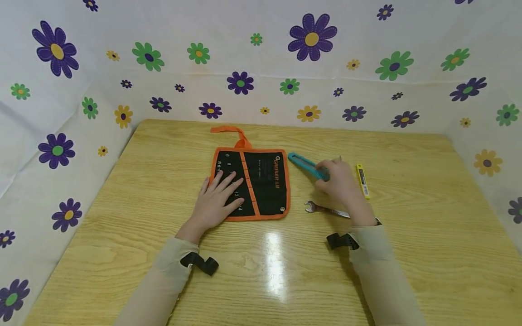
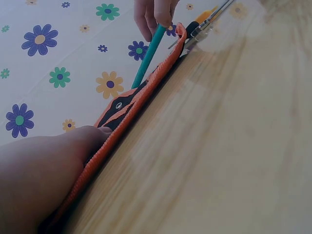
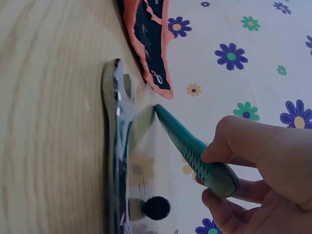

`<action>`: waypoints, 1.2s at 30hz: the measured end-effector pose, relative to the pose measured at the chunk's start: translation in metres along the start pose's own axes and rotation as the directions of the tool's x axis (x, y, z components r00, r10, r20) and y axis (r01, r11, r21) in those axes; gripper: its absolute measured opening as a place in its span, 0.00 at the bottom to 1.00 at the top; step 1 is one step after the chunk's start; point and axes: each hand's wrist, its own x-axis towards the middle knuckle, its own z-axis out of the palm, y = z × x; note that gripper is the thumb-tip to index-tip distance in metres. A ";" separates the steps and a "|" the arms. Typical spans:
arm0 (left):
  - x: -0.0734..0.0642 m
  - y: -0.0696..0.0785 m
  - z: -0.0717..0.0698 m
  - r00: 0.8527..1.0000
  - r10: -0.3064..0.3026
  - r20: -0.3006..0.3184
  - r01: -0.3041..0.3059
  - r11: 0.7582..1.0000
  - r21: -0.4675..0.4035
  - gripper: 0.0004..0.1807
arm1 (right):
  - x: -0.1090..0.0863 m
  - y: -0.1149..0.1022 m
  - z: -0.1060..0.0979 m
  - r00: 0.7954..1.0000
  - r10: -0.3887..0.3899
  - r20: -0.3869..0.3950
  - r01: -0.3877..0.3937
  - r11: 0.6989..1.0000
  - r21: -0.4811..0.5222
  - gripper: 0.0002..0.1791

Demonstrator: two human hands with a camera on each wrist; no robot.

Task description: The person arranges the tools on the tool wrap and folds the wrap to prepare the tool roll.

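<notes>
My right hand (image 1: 338,181) pinches a teal utility knife (image 1: 303,163) between thumb and fingers. In the right wrist view the knife (image 3: 183,139) slants, its far end low near the table and its near end raised. My left hand (image 1: 214,203) rests on a black tool pouch (image 1: 267,181) with orange edging, fingers spread over its numbered pockets. The pouch lies spread out, with an orange strap (image 1: 232,130) at its far side. Just below my right hand lies a metal wrench (image 1: 326,210), its far end hidden under the wrist.
A slim yellow pack (image 1: 362,181) with a label lies right of my right hand. A thin tip (image 1: 340,158) sticks out behind that hand, and a dark round end (image 3: 157,208) shows beside the wrench. Flower-printed cloth (image 1: 265,59) rises behind the wooden table (image 1: 134,190).
</notes>
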 end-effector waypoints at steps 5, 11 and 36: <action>0.000 0.000 0.001 1.000 0.001 -0.003 -0.001 1.000 0.002 0.33 | -0.002 0.004 -0.008 1.000 0.007 0.004 -0.007 0.994 0.113 0.19; 0.000 -0.001 0.001 1.000 0.001 -0.003 -0.001 1.000 -0.001 0.34 | -0.002 0.006 -0.015 0.996 0.003 -0.084 0.013 0.980 0.199 0.14; 0.001 -0.002 0.001 1.000 0.001 -0.001 -0.001 1.000 -0.001 0.34 | -0.010 -0.014 -0.028 0.881 -0.398 -0.254 0.472 0.737 0.484 0.19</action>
